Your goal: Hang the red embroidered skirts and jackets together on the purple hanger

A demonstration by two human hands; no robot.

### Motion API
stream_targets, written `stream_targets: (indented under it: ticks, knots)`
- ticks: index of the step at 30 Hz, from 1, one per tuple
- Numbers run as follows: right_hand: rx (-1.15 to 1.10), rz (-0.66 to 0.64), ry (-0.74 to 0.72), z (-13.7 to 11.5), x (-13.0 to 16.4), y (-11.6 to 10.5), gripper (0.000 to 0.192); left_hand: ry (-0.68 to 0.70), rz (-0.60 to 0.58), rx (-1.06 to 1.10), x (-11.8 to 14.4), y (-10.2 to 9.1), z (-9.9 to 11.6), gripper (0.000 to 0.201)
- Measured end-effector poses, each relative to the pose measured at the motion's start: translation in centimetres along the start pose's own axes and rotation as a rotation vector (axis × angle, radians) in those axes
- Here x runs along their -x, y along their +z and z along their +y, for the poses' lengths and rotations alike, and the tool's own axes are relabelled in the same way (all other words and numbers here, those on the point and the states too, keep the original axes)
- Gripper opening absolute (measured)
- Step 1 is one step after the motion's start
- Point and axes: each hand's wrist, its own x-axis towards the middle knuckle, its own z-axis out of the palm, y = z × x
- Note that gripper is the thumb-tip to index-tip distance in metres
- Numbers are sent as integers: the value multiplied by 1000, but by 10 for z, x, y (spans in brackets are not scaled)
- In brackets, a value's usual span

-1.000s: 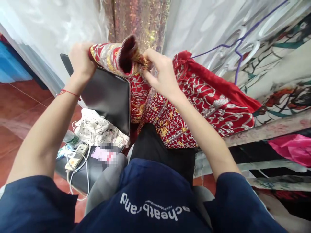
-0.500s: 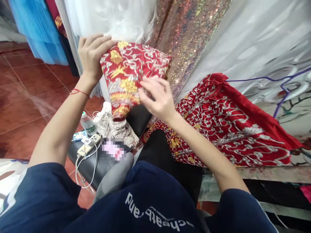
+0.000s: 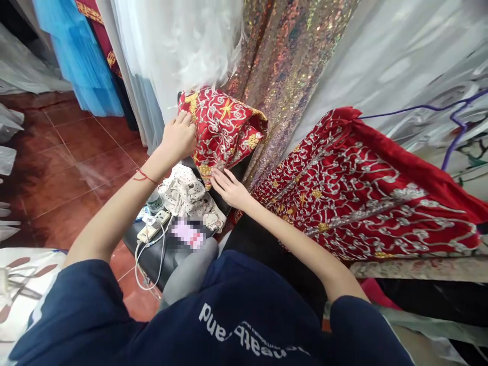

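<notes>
A folded red garment (image 3: 224, 127) with silver and gold embroidery lies at the far end of the black padded bench. My left hand (image 3: 181, 134) has its fingers curled on the garment's left edge, gripping it. At the lower edge, my right hand (image 3: 231, 189) lies with fingers stretched out, touching the cloth near a gold-trimmed corner. A second red piece with matching embroidery, a skirt (image 3: 366, 188) by its look, hangs spread out to the right, beside my right forearm.
On the black bench (image 3: 168, 269) are a crumpled white dotted cloth (image 3: 186, 193), a power strip (image 3: 154, 226) with a white cable, a plastic bottle (image 3: 155, 202) and a blurred-out item. Behind hang a sequinned fabric (image 3: 290, 66), white feathery cloth (image 3: 190, 40) and a blue tulle dress (image 3: 84, 66).
The folded garment has come down from its raised, tilted position onto the bench. Both hands have moved down with it, the right now at its lower edge.
</notes>
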Motion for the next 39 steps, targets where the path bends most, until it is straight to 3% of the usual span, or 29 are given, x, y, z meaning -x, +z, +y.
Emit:
stream_targets:
  ticks: [3,6,8,11,13,15,19,24,27,29,31,35,39]
  knots:
    - [3,-3,-47,-6,36,0,42,41,116,50,-9,-1,61,34]
    - [36,-66,100,6,83,-2,39,159,98,217,-24,20,122,26]
    - [74,-100,305,23,118,-8,40,240,30,325,-39,50,158,23]
    - [169,-81,680,54,170,-21,45,308,-34,453,-67,112,205,33]
    - [253,-43,890,72,204,-28,49,286,-34,516,-88,152,234,45]
    - [308,-33,985,86,236,-33,53,226,1,564,-109,182,259,54]
    - [314,-119,872,110,299,-43,57,168,85,592,-153,205,284,61]
    - [204,-175,739,142,355,-54,56,271,70,529,-185,199,268,60]
    - [186,-109,748,148,352,-49,50,305,95,452,-172,187,253,49]
    - [166,43,813,140,329,-42,42,314,167,388,-149,180,250,41]
    - [15,429,976,127,294,-38,30,296,261,316,-121,177,254,34]
    - [-158,711,1021,101,219,-51,23,255,402,260,-79,182,271,25]
    - [-698,1137,1129,90,178,-76,23,286,447,225,-73,191,278,26]
